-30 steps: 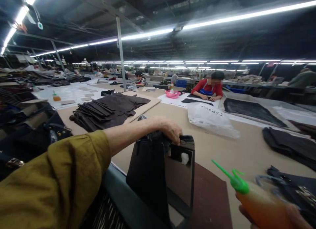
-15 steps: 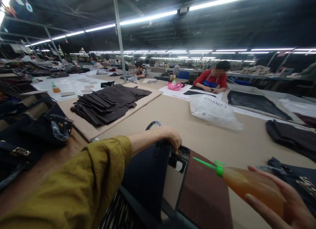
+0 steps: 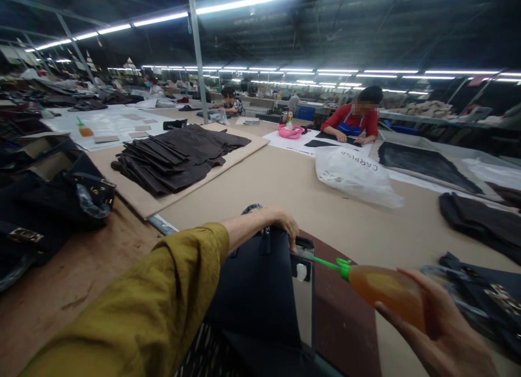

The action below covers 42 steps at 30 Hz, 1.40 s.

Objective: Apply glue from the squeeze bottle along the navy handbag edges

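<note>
1. Head cam, from my end of the feed: biggest change is the squeeze bottle (image 3: 382,290). A second ago it was a blur low on the right, angled up; now it's nearly level and its green nozzle (image 3: 328,264) is right by the bag's open top.
2. The right hand (image 3: 443,317) has it gripped, thumb underneath, same as half a second ago.
3. The dark bag (image 3: 256,290) sits in front of me at the near edge of the table (image 3: 285,176), beside a brown sheet (image 3: 345,317). Its big side panel faces me more than it did a second back.
4. The left hand (image 3: 285,225) is still closed over the bag's top edge, but I can't see the thumb.
5. Can't tell if the nozzle tip touches the bag or just lines up with it.
6. My fingers hide the bottle's base, the bag's bottom is lost in the dark, and the forearm covers most of the handle loop (image 3: 252,208).
7. Another bag (image 3: 492,295) on the right gets cut off by the frame.
</note>
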Each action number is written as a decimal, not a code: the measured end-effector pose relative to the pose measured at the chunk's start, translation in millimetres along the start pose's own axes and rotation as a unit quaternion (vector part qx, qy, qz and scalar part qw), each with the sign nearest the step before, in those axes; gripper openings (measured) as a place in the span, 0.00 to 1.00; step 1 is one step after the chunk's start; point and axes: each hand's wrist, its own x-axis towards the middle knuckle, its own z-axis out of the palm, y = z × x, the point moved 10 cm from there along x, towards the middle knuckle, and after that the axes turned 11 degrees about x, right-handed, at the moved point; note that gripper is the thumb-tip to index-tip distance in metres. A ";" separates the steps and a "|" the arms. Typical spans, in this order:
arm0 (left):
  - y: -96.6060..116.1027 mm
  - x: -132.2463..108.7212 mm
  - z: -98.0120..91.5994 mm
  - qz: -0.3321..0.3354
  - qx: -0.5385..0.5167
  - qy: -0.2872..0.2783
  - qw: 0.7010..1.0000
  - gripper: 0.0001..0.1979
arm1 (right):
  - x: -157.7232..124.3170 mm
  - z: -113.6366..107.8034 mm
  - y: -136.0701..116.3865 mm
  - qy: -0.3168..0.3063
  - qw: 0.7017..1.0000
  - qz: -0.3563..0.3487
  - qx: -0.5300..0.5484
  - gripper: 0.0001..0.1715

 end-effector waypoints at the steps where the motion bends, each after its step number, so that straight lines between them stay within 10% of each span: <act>1: -0.1 -0.2 3.1 0.006 -0.005 -0.016 1.000 0.15 | 0.0 -1.1 -2.2 0.004 1.000 -0.004 -0.007 0.35; 21: -35.9 31.5 49.6 -0.051 -0.003 -0.211 0.976 0.22 | 0.0 12.2 -28.6 -0.027 0.981 -0.185 -0.059 0.30; 42: -15.2 8.6 23.5 0.052 -0.019 -0.055 0.997 0.27 | -15.1 21.3 -29.1 -0.080 0.966 -0.238 -0.064 0.28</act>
